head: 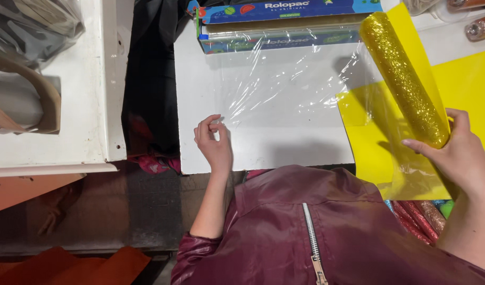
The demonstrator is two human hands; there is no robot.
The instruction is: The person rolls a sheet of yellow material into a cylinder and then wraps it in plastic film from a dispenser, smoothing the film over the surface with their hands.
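A sheet of clear plastic wrap (274, 89) lies pulled out over the white table (200, 79) from its blue dispenser box (279, 24) at the far edge. My left hand (213, 142) pinches the near left corner of the wrap between thumb and fingers. My right hand (459, 153) grips the near end of a gold glitter roll (403, 79), which slants up over a yellow sheet (374, 142). The wrap's right edge overlaps that yellow sheet.
A second yellow sheet (469, 84) lies at the right. Several glitter rolls (419, 214) sit under the table edge by my right arm, others (480, 24) at the far right. A white cabinet (94, 79) with a bag (26, 68) stands left, across a dark gap (147, 79).
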